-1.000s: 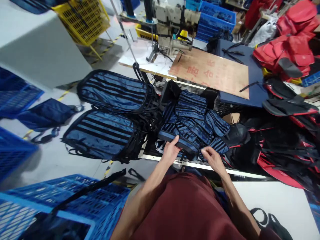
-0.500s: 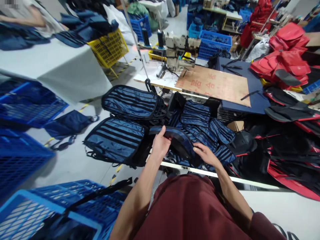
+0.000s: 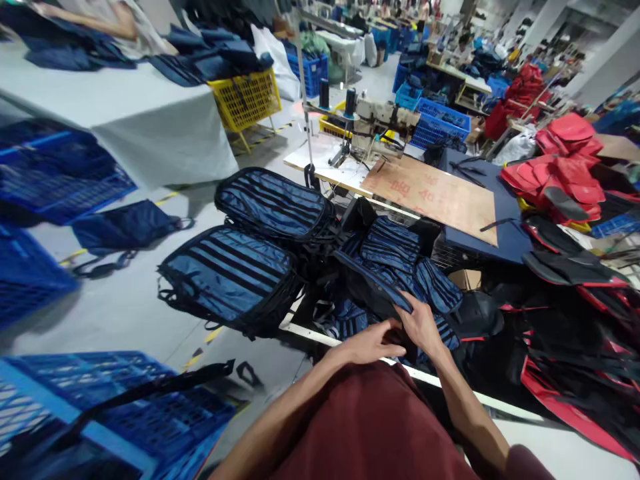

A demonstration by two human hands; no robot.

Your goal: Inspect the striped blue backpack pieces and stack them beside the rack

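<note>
My right hand (image 3: pixel 421 327) grips the end of a long blue-and-black bag panel (image 3: pixel 367 283), its fingers closed on the blue edge. Close beside it, my left hand (image 3: pixel 373 343) points to the right with thumb and fingers apart; its fingertips reach the panel's near end, and I cannot make out anything held in them. Beneath the panel lies a pile of blue pieces with black stripes (image 3: pixel 393 243). Two blue backpacks with black stripes lie to the left, one nearer (image 3: pixel 227 270) and one farther (image 3: pixel 275 203).
A white metal rail (image 3: pixel 313 335) runs in front of me. Beyond the pile stand a sewing machine (image 3: pixel 385 120) and a brown board (image 3: pixel 433 197). Black-and-red bag parts (image 3: pixel 565 360) crowd the right. A blue crate (image 3: pixel 135 400) stands at the lower left. A person's arm (image 3: pixel 95 21) shows far left.
My left hand has let go of the panel's far left part and moved down and right, close to my right hand. The panel now slants, and the view has tilted up.
</note>
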